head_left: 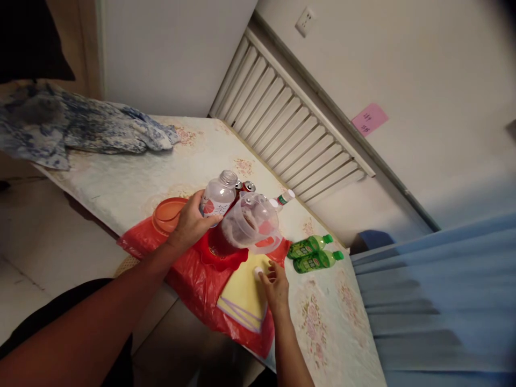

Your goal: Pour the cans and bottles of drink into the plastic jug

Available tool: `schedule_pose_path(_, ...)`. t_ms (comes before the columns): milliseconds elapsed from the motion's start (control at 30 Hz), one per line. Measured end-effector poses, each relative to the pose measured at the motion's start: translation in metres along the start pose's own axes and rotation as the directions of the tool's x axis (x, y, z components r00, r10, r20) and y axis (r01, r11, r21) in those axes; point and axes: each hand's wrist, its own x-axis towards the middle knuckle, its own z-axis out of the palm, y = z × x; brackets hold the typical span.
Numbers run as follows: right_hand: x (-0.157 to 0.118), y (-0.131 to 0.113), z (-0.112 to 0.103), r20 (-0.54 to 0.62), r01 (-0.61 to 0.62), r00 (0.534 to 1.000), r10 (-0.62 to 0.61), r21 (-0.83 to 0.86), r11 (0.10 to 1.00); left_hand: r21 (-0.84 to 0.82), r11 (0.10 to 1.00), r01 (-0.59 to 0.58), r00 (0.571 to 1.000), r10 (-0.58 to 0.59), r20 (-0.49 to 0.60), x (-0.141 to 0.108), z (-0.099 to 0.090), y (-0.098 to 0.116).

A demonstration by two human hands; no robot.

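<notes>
My left hand point(193, 219) is wrapped round a clear, uncapped bottle point(218, 200) with a fruit label. The bottle is held beside a translucent plastic jug point(245, 223), whose handle points right. A red scalloped dish point(220, 258) lies under the jug. My right hand point(274, 282) has its thumb and fingers curled around a small white cap point(258, 273), above a folded yellow cloth point(244, 293). Cloth and dish lie on a red plastic bag point(189, 282). An orange bowl point(168, 214) sits left of my left hand.
Two green bottles point(316, 253) lie on the floral-covered table point(322, 306) to the right. Red cans point(249, 187) and a small bottle point(286, 198) are behind the jug. Patterned fabric point(113, 129) lies at the far left. A radiator point(290, 118) and blue curtain point(439, 295) border the table.
</notes>
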Motion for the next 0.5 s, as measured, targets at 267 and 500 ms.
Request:
schedule_pose_path(267, -0.013, 0.0, 0.008, 0.116, 0.152, 0.986, -0.123, -0.29, 0.945, 0.051, 0.999, -0.001, 1.0, 0.0, 0.022, -0.005, -0.005, 0.005)
schedule_pose_path(500, -0.009, 0.012, 0.011, 0.069, 0.075, 0.996, -0.062, -0.199, 0.977, 0.013, 1.0, 0.011, 0.998, -0.012, 0.065, -0.017, -0.017, 0.009)
